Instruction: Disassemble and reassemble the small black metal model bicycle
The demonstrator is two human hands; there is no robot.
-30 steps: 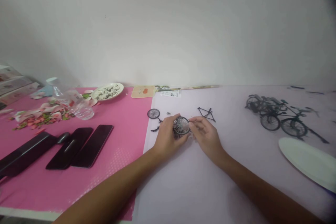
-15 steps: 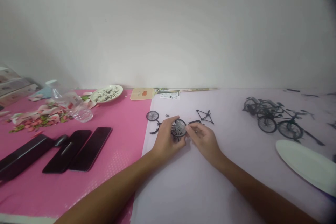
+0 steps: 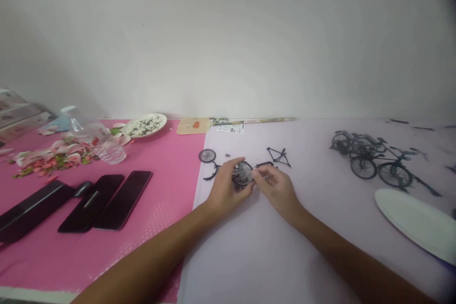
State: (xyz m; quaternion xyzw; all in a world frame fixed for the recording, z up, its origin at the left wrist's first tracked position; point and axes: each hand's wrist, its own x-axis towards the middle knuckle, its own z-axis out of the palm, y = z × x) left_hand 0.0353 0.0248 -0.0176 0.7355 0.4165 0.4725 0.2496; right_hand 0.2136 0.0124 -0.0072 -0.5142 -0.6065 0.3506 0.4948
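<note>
My left hand (image 3: 224,189) grips a small spoked toy bicycle wheel (image 3: 242,173) between thumb and fingers, just above the white table sheet (image 3: 270,247). Beside it my right hand (image 3: 277,187) is pinched closed at the wheel's right edge, holding a thin black curved part (image 3: 264,165). Loose model pieces lie close around: a second small wheel (image 3: 207,155) and a curved black piece (image 3: 211,174) to the left, and a black bicycle frame (image 3: 279,156) behind my right hand.
Finished dark model bicycles (image 3: 374,158) stand at the right, with a white plate (image 3: 416,224) nearer me. On the pink mat (image 3: 156,218) lie two dark phones (image 3: 107,201), a long black box (image 3: 30,210), a plastic bottle (image 3: 94,137), flower petals (image 3: 50,156) and a dish (image 3: 144,125).
Both hands with the wheel shifted slightly left and nearer the table. The thin black part has appeared at my right fingertips.
</note>
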